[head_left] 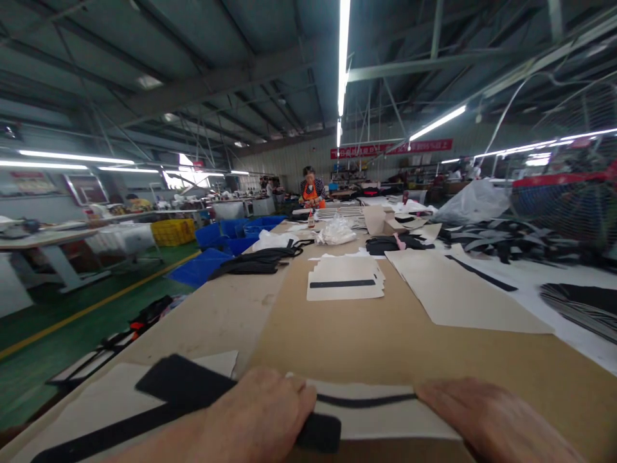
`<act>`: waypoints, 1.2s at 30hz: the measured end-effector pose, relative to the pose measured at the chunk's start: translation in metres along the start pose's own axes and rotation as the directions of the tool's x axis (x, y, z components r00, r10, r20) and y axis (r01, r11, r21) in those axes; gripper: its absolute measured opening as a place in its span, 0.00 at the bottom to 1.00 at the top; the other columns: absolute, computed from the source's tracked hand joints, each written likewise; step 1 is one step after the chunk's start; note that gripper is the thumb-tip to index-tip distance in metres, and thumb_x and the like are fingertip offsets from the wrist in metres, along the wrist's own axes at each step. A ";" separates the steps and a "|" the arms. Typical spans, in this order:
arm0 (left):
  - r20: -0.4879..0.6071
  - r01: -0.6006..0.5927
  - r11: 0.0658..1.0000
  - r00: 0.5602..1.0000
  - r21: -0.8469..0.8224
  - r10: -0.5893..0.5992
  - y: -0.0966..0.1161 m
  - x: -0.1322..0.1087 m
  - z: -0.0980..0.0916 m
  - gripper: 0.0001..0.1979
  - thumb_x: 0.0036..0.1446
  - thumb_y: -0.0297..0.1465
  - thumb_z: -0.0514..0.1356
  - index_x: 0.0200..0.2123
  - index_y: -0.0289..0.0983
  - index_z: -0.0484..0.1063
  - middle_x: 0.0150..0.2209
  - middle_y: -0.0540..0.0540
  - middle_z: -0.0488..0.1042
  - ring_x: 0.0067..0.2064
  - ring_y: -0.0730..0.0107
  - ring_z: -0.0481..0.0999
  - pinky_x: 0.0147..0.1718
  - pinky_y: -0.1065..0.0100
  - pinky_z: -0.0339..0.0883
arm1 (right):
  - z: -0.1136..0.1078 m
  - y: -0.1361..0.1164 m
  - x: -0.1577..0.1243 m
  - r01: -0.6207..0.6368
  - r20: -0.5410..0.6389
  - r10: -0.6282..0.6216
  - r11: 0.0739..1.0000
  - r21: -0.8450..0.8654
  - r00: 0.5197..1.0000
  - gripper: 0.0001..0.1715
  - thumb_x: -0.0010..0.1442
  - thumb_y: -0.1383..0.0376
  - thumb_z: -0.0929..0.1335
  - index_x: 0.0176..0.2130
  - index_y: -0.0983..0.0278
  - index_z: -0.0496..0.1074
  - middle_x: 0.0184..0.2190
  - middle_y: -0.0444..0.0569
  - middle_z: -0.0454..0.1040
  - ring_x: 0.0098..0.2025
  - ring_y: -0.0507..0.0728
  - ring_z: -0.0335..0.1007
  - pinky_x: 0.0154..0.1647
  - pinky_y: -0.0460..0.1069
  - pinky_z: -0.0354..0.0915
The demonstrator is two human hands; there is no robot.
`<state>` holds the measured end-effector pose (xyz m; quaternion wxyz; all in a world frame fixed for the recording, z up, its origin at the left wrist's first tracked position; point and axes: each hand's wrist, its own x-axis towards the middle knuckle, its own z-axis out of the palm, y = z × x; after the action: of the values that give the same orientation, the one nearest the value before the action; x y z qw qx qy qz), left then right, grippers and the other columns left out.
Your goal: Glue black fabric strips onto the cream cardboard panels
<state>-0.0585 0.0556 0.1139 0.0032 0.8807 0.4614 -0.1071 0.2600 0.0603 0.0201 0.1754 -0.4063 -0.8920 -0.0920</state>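
Note:
At the near edge of the table, a beige sheet (385,421) lies between my hands with a narrow black strip (366,401) across it. My left hand (258,411) is closed around a flat black piece with rounded corners (180,384), which sticks out on both sides of it. Its fingertips also rest at the strip's left end. The fingers of my right hand (491,411) are pressed together at the strip's right end, over the sheet's edge. Left of them, a longer black strip (110,431) lies on another beige sheet (106,395).
Ahead lies a stack of beige sheets (344,273) with a black strip on top. Larger beige sheets (463,292) are to the right. Black straps (260,257) and blue bins (197,267) line the left side. A person in an orange apron (312,190) is at the far end.

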 end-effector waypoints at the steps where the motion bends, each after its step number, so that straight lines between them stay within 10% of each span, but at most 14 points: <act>1: 0.011 -0.013 0.998 1.000 0.063 0.012 -0.008 0.011 -0.011 0.19 0.52 0.18 0.57 0.45 0.41 0.73 0.41 0.44 0.80 0.40 0.56 0.80 0.39 0.59 0.73 | -0.008 0.010 0.017 -0.040 0.018 0.040 0.999 0.008 0.999 0.24 0.59 0.71 0.63 0.50 0.47 0.73 0.43 0.41 0.81 0.40 0.57 0.79 0.39 0.47 0.74; 5: -0.122 0.017 0.968 0.992 0.249 0.014 -0.058 0.080 -0.029 0.17 0.56 0.17 0.51 0.44 0.37 0.71 0.42 0.40 0.78 0.41 0.55 0.80 0.39 0.59 0.73 | 0.009 0.061 0.086 -0.103 0.004 0.103 0.993 -0.051 0.995 0.26 0.63 0.75 0.58 0.53 0.57 0.72 0.49 0.48 0.78 0.48 0.59 0.76 0.48 0.54 0.71; 12: -0.206 0.120 0.973 0.975 0.198 -0.078 -0.135 0.207 0.012 0.20 0.60 0.19 0.46 0.51 0.36 0.69 0.51 0.40 0.74 0.49 0.60 0.76 0.48 0.60 0.69 | 0.092 0.146 0.181 -0.166 0.034 0.167 0.986 -0.031 0.985 0.28 0.63 0.78 0.57 0.59 0.67 0.66 0.61 0.60 0.68 0.62 0.61 0.63 0.63 0.58 0.57; 16: -0.110 0.068 0.991 0.992 0.118 -0.055 -0.157 0.236 0.038 0.19 0.62 0.27 0.52 0.54 0.40 0.70 0.55 0.43 0.74 0.55 0.59 0.74 0.55 0.60 0.66 | 0.120 0.155 0.196 -0.264 0.265 0.235 0.961 0.081 0.935 0.29 0.67 0.64 0.62 0.64 0.70 0.61 0.66 0.64 0.59 0.67 0.65 0.54 0.67 0.63 0.50; 21: 0.039 0.112 0.990 0.993 -0.083 -0.109 -0.181 0.254 0.044 0.39 0.44 0.47 0.67 0.58 0.37 0.70 0.55 0.38 0.75 0.55 0.48 0.74 0.52 0.59 0.69 | 0.132 0.163 0.187 -0.361 0.369 0.291 0.922 0.137 0.883 0.54 0.56 0.40 0.68 0.69 0.66 0.55 0.70 0.57 0.51 0.70 0.64 0.47 0.67 0.56 0.52; 25: -0.133 0.033 0.999 0.991 0.040 -0.028 -0.139 0.266 0.032 0.17 0.56 0.40 0.56 0.42 0.37 0.77 0.42 0.37 0.80 0.47 0.45 0.78 0.46 0.52 0.70 | 0.103 0.201 0.140 -0.554 0.220 0.531 0.831 0.057 0.819 0.36 0.62 0.46 0.65 0.64 0.58 0.64 0.65 0.50 0.64 0.65 0.60 0.58 0.63 0.51 0.55; 31: -0.138 -0.183 0.980 0.976 -0.080 0.171 -0.001 0.309 0.035 0.14 0.56 0.26 0.54 0.40 0.37 0.78 0.40 0.35 0.80 0.46 0.47 0.79 0.44 0.55 0.71 | 0.054 0.284 0.003 -0.930 -0.055 0.936 0.336 -0.148 0.347 0.26 0.69 0.67 0.51 0.56 0.72 0.67 0.48 0.68 0.74 0.52 0.65 0.71 0.51 0.56 0.62; 36: -0.140 -0.226 0.954 0.969 -0.195 0.201 0.082 0.366 0.051 0.19 0.61 0.25 0.52 0.54 0.39 0.69 0.51 0.38 0.75 0.52 0.56 0.77 0.47 0.62 0.70 | 0.074 0.307 -0.061 -0.959 -0.062 0.972 0.211 -0.189 0.226 0.25 0.70 0.57 0.56 0.52 0.71 0.69 0.50 0.67 0.72 0.54 0.67 0.70 0.53 0.57 0.62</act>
<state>0.2002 0.3002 -0.0141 0.0801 0.9250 0.3714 -0.0043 0.5122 0.2412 -0.0647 0.1242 -0.8896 -0.4385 -0.0317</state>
